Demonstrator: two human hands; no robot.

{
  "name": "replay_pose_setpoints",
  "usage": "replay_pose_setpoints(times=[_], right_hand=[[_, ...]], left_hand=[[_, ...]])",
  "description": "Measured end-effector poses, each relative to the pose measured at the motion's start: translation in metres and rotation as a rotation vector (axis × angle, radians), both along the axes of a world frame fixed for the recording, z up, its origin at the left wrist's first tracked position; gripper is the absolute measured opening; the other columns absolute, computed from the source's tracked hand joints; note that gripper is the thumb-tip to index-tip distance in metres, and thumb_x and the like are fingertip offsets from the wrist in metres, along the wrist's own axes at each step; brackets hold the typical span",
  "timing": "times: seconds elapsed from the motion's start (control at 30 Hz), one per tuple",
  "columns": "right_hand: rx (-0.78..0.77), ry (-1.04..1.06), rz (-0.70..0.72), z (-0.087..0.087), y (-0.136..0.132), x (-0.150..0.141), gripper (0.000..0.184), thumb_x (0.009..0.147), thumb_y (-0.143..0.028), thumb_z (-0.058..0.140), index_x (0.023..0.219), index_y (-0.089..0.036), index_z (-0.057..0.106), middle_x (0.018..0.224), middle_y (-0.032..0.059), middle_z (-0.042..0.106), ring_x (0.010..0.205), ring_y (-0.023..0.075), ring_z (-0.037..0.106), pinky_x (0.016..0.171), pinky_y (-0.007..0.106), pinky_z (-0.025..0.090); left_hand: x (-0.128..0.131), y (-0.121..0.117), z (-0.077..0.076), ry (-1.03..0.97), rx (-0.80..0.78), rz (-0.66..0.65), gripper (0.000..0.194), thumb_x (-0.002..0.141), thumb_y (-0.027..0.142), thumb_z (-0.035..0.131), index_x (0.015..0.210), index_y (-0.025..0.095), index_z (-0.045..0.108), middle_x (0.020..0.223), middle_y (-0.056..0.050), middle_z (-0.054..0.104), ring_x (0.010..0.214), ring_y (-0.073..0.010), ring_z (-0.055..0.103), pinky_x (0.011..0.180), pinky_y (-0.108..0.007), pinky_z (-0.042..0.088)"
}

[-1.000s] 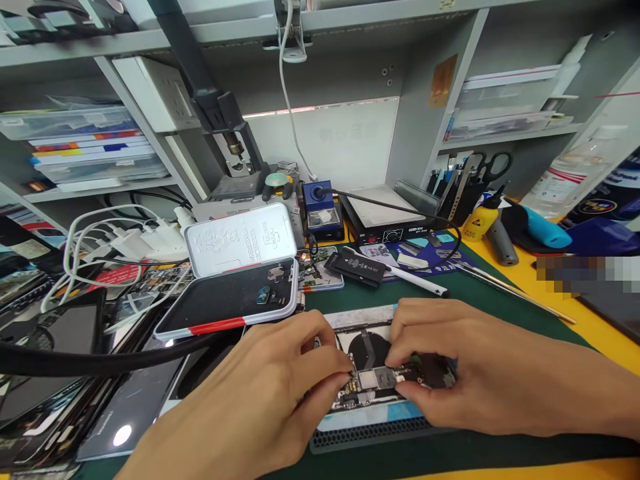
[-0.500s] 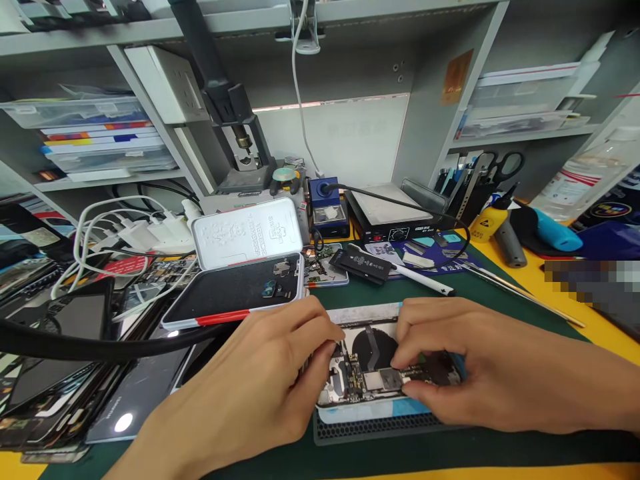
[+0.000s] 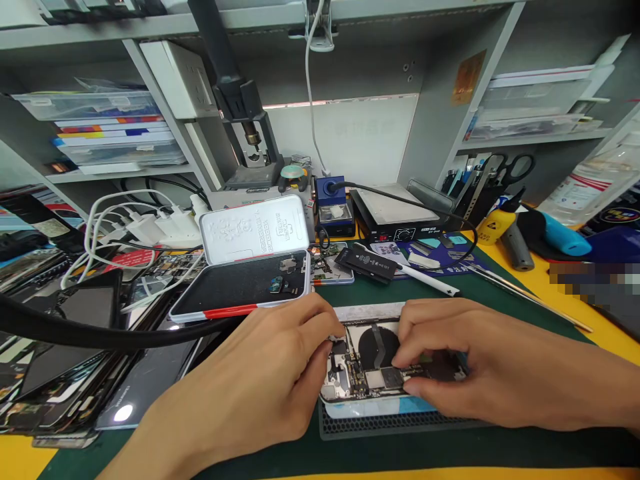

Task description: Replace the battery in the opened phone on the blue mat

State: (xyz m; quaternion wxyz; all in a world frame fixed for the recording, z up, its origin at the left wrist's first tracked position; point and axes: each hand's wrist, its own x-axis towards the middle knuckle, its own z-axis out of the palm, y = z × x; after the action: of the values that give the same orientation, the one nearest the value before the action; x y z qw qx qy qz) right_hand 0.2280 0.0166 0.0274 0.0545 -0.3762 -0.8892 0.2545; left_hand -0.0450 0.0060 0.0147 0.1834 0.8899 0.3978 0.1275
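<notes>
An opened phone (image 3: 350, 393) lies with its insides bare, resting on a white and blue support (image 3: 400, 405) on a dark mesh-edged pad (image 3: 380, 425). A round black coil (image 3: 373, 347) and the logic board (image 3: 383, 379) show inside it. My left hand (image 3: 280, 360) is closed around the phone's left end, thumb and index finger pinching near its upper left corner; the exact contact is hidden. On the right side, my right hand (image 3: 460, 360) has its thumb and fingertips closed on the logic board below the coil. Its palm covers the phone's right end.
A hinged case (image 3: 235, 293) holding small parts stands open behind my left hand. Beyond the phone lie a black battery (image 3: 367, 263) and a white pen-like tool (image 3: 430, 280). Stacked phone parts (image 3: 65, 393) fill the left; tweezers (image 3: 535, 300) lie right. A black cable (image 3: 125, 335) crosses at left.
The whole view has shifted slightly, so the bench things appear a little further right. Both hands keep nearly the same grip; the left fingertips show slightly more of the phone's left end.
</notes>
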Motion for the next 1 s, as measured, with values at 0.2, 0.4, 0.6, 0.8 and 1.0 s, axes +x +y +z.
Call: replay_pose_setpoints(times=[0.2, 0.4, 0.6, 0.8, 1.0], right_hand=[[-0.029, -0.025, 0.023, 0.0, -0.001, 0.003, 0.008, 0.097, -0.037, 0.063, 0.096, -0.036, 0.071, 0.093, -0.0065, 0.069, 0.087, 0.0157, 0.067, 0.076, 0.029, 0.055], [-0.043, -0.013, 0.023, 0.002, -0.001, 0.004, 0.012, 0.098, -0.04, 0.062, 0.097, -0.035, 0.072, 0.094, -0.004, 0.07, 0.086, 0.0186, 0.068, 0.072, 0.03, 0.056], [-0.037, 0.035, 0.006, -0.001, -0.001, 0.003, 0.007, 0.095, -0.038, 0.065, 0.096, -0.037, 0.072, 0.09, -0.0071, 0.069, 0.082, 0.0154, 0.067, 0.07, 0.027, 0.055], [-0.054, 0.057, 0.002, -0.002, -0.002, 0.002, 0.005, 0.094, -0.037, 0.067, 0.094, -0.037, 0.071, 0.089, -0.0086, 0.069, 0.08, 0.0129, 0.068, 0.068, 0.023, 0.054], [-0.032, 0.049, 0.004, -0.012, -0.003, 0.009, 0.009, 0.097, -0.042, 0.064, 0.102, -0.04, 0.07, 0.095, -0.0083, 0.07, 0.088, 0.0142, 0.07, 0.077, 0.023, 0.056]], left_hand=[[-0.002, -0.003, 0.002, 0.01, 0.022, -0.005, 0.028, 0.1, 0.018, 0.043, 0.112, 0.027, 0.067, 0.108, -0.005, 0.066, 0.088, -0.0193, 0.065, 0.079, -0.03, 0.053], [-0.003, -0.002, 0.001, 0.04, 0.022, -0.014, 0.031, 0.098, 0.015, 0.042, 0.112, 0.029, 0.066, 0.114, -0.004, 0.065, 0.088, -0.0186, 0.065, 0.079, -0.03, 0.053], [-0.004, -0.003, -0.002, 0.046, 0.019, -0.018, 0.028, 0.099, 0.015, 0.042, 0.108, 0.028, 0.066, 0.114, -0.005, 0.065, 0.089, -0.0185, 0.064, 0.077, -0.029, 0.052], [-0.004, -0.003, -0.003, 0.019, 0.018, -0.023, 0.027, 0.096, 0.013, 0.046, 0.108, 0.026, 0.065, 0.115, -0.006, 0.065, 0.092, -0.0193, 0.066, 0.079, -0.028, 0.053], [-0.007, -0.004, -0.005, 0.019, -0.011, -0.027, 0.028, 0.092, 0.009, 0.049, 0.107, 0.027, 0.064, 0.115, -0.003, 0.066, 0.091, -0.0183, 0.067, 0.082, -0.028, 0.054]])
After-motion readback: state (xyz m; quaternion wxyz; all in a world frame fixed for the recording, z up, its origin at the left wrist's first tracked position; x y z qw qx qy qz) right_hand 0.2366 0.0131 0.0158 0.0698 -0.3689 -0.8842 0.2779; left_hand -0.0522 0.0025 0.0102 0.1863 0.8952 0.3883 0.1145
